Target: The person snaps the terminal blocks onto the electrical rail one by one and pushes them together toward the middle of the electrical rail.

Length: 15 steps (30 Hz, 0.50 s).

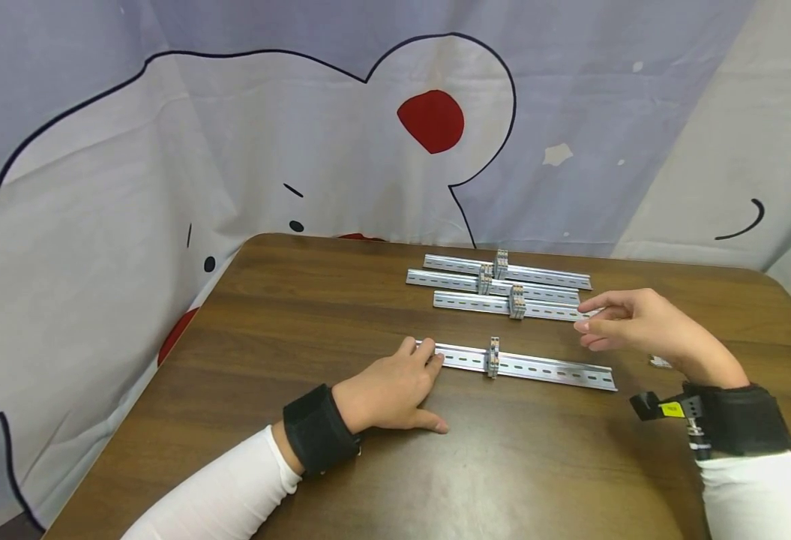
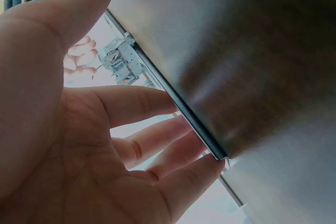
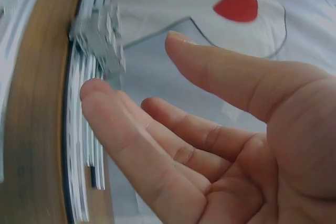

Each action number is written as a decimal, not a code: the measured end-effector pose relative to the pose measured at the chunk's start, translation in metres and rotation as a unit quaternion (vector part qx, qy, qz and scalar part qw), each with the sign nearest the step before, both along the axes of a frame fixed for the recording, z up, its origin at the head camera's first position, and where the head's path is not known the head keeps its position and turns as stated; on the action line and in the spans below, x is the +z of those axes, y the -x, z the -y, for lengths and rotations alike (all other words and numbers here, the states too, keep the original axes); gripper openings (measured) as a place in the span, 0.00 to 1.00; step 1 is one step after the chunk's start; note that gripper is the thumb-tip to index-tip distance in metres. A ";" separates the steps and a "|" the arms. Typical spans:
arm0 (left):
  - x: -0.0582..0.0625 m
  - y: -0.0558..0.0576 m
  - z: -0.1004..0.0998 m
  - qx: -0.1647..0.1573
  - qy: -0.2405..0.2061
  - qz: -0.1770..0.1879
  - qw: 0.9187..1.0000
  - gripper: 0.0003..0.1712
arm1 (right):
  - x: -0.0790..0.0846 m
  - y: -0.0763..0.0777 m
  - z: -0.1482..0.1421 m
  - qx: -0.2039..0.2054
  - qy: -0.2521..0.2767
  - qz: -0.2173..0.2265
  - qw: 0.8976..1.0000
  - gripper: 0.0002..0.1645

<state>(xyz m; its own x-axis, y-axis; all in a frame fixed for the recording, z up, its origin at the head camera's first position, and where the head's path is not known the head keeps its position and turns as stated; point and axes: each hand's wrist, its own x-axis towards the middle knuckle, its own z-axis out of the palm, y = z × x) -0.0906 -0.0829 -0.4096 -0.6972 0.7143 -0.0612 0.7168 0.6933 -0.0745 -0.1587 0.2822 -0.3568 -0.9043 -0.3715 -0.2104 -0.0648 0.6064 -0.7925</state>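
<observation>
A slotted metal DIN rail (image 1: 550, 370) lies nearest on the wooden table, with a small group of grey terminal blocks (image 1: 493, 357) clipped on near its middle. My left hand (image 1: 391, 390) rests its fingertips on that rail's left end, thumb spread out on the table side; in the left wrist view, the fingers (image 2: 194, 182) touch the rail's edge. Above the table, by the right end of the third rail back, hovers my right hand (image 1: 638, 326). Its fingers are relaxed, and the right wrist view shows a gap between thumb and fingers (image 3: 131, 129) with nothing held.
Behind lie three more rails, the front one (image 1: 469, 302), the middle one (image 1: 435, 280) and the rear one (image 1: 550, 276), each carrying terminal blocks. A small pale piece (image 1: 660, 362) is partly hidden by the right wrist. A patterned cloth (image 1: 341, 150) hangs behind the table (image 1: 287, 300).
</observation>
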 end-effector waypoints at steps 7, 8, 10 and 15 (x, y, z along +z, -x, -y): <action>-0.002 0.000 0.000 0.002 0.002 0.002 1.000 0.55 | 0.002 0.002 -0.028 -0.030 -0.049 -0.025 0.998 0.38; -0.002 0.000 0.001 0.003 0.002 0.002 1.000 0.55 | 0.002 0.003 -0.031 -0.035 -0.066 -0.031 0.997 0.39; -0.001 0.000 0.001 0.003 0.002 0.002 1.000 0.55 | 0.000 0.005 -0.039 -0.047 -0.107 -0.043 0.992 0.41; -0.001 0.000 0.000 0.006 -0.002 0.009 1.000 0.55 | -0.006 0.010 -0.059 -0.056 -0.221 -0.056 0.972 0.48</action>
<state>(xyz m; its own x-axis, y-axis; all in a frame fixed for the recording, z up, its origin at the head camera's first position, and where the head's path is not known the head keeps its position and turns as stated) -0.0909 -0.0831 -0.4105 -0.7049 0.7059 -0.0703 0.7093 0.7024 -0.0590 -0.1691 0.3413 -0.3627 -0.9604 -0.1646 -0.2248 -0.0494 0.8947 -0.4440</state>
